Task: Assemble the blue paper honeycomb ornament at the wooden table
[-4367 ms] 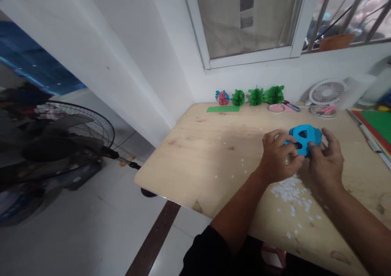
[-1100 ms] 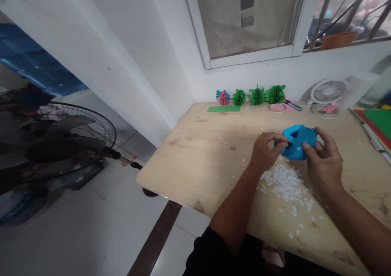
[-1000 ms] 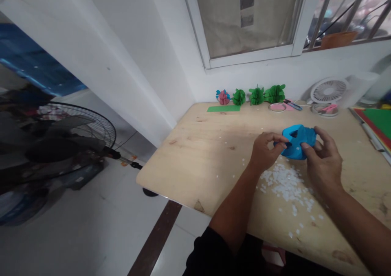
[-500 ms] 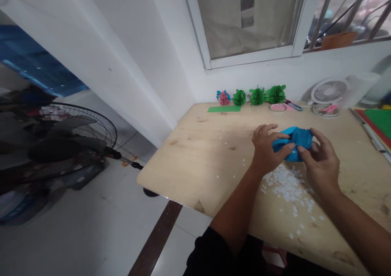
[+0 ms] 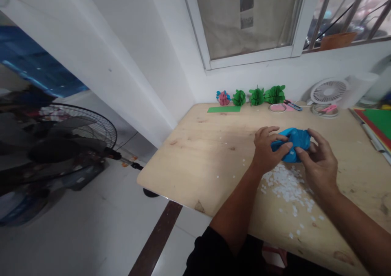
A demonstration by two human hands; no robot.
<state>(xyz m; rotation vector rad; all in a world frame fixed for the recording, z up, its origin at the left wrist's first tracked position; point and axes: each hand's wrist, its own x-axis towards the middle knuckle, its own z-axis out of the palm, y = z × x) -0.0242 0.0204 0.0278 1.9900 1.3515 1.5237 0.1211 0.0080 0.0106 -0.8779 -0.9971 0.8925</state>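
A blue paper craft piece (image 5: 295, 139), folded and rounded, is held above the wooden table between both hands. My left hand (image 5: 267, 147) pinches its left side, thumb in front and fingers behind. On the other side my right hand (image 5: 320, 160) grips it, with the thumb on the front face and the fingertips along the right edge. A small white bit shows on the blue paper near the thumbs. Below the hands lies a pile of small white pieces (image 5: 287, 184), scattered across the tabletop (image 5: 195, 158).
Along the wall stand a pink-and-blue paper figure (image 5: 223, 98) and several green ones (image 5: 257, 96). A green paper strip (image 5: 224, 109), a blue cutter (image 5: 293, 105), tape rings (image 5: 277, 108) and a white fan (image 5: 329, 90) are nearby. Coloured sheets (image 5: 378, 123) lie at right.
Both hands have shifted very slightly. The blue paper has turned a little, and its opening looks more closed over between the fingers.
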